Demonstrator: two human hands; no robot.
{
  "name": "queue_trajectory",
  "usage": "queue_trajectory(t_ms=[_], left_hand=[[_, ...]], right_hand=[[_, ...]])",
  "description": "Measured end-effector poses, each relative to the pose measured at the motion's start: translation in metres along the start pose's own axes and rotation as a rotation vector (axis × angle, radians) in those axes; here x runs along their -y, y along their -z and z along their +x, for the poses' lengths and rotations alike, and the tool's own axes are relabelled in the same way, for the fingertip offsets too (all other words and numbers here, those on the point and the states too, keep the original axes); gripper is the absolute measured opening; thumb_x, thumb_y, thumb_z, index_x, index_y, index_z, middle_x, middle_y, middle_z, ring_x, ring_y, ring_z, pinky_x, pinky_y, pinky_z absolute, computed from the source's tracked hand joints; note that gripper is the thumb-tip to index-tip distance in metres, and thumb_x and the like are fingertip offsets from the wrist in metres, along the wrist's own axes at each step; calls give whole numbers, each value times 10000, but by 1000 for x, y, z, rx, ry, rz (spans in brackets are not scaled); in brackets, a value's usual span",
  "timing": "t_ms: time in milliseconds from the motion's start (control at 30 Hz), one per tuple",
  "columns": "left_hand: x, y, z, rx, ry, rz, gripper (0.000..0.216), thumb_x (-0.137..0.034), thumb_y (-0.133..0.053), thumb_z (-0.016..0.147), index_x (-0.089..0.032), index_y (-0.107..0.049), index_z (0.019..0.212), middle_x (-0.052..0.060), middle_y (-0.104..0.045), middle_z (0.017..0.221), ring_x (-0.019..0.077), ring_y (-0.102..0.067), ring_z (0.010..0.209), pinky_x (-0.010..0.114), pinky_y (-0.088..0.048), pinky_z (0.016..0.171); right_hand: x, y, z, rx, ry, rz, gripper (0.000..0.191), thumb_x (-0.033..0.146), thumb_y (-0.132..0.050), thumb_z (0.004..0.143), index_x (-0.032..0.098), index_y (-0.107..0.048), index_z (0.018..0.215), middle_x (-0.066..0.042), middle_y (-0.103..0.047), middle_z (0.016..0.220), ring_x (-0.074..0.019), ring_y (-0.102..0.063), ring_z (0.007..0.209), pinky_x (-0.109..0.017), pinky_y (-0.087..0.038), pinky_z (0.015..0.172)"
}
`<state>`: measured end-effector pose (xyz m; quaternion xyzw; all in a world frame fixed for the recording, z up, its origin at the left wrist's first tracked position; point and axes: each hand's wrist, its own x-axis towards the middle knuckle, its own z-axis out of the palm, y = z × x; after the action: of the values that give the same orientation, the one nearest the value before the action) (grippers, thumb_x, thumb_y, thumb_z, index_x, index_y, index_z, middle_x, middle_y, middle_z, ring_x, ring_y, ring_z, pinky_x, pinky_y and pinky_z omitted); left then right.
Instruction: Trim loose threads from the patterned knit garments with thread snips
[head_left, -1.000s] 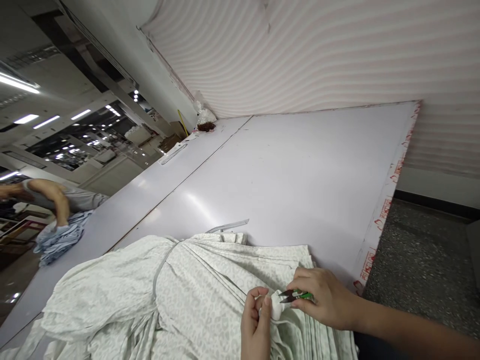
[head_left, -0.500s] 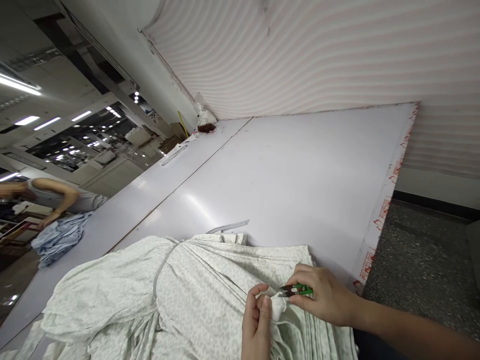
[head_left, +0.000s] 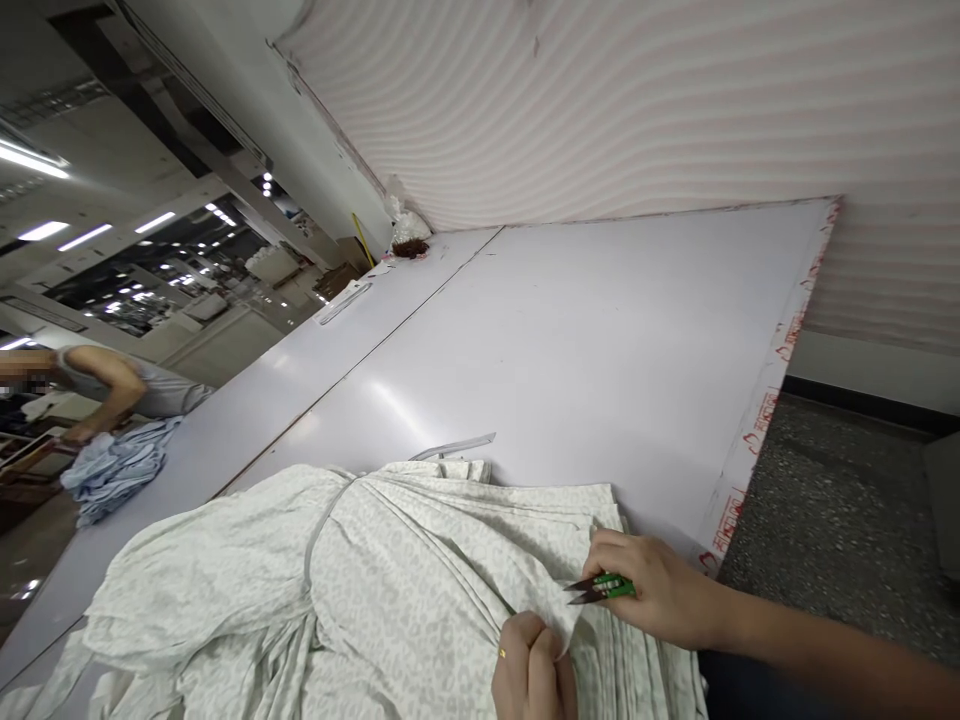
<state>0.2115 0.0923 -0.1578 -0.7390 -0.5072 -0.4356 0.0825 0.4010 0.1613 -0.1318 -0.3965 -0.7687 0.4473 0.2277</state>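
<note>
A pale green patterned garment (head_left: 360, 590) lies bunched on the near part of a long white table (head_left: 570, 360). My left hand (head_left: 532, 668) is closed, pinching a fold of this fabric at the bottom edge of the view. My right hand (head_left: 652, 595) grips small green thread snips (head_left: 600, 588), blades pointing left toward the pinched fold, a short gap away from it.
A loose strip (head_left: 454, 447) lies on the table just beyond the garment. Another person (head_left: 105, 380) leans over blue cloth (head_left: 112, 475) at the far left. A bag (head_left: 409, 235) sits against the striped wall. The table's right edge drops to dark floor (head_left: 847, 500).
My left hand has slid down and back with the pinched fabric, away from the snips. The right hand has stayed nearly in place. The other person has shifted over the blue cloth.
</note>
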Motion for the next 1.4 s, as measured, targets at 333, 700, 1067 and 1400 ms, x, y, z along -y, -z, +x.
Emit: queue_trajectory(t_ms=[333,700,1067,1400], left_hand=[[-7,-3,13,-30,-65,-50,277,88,-460,817,-182,-499,767,14,-541,774,114,-548,731,235,-508,638],[-7,-9,3,-35,16,-49,288,81,-453,833,-197,-504,776,21,-551,795,133,-580,786,229,-489,652],[2,-7,33,180,563,-330,125,-187,-522,843,-240,-477,740,-42,-451,667,135,-533,582,224,-412,510],[8,-40,29,548,306,-79,214,-190,-424,913,-235,-517,725,-12,-564,653,137,-560,532,238,-408,508]], right_hand=[[7,3,2,41,52,-38,204,216,-699,849,228,-771,1039,-40,-722,899,-193,-662,788,-285,-456,719],[13,15,6,70,61,3,142,250,-713,837,245,-785,958,-32,-729,876,-191,-667,780,-273,-454,691],[-19,3,7,-126,-278,-61,217,37,-490,770,218,-507,890,1,-614,858,-173,-580,757,-271,-399,664],[-20,-9,11,-214,-276,23,117,176,-525,840,234,-431,878,-8,-625,882,-198,-599,812,-300,-414,710]])
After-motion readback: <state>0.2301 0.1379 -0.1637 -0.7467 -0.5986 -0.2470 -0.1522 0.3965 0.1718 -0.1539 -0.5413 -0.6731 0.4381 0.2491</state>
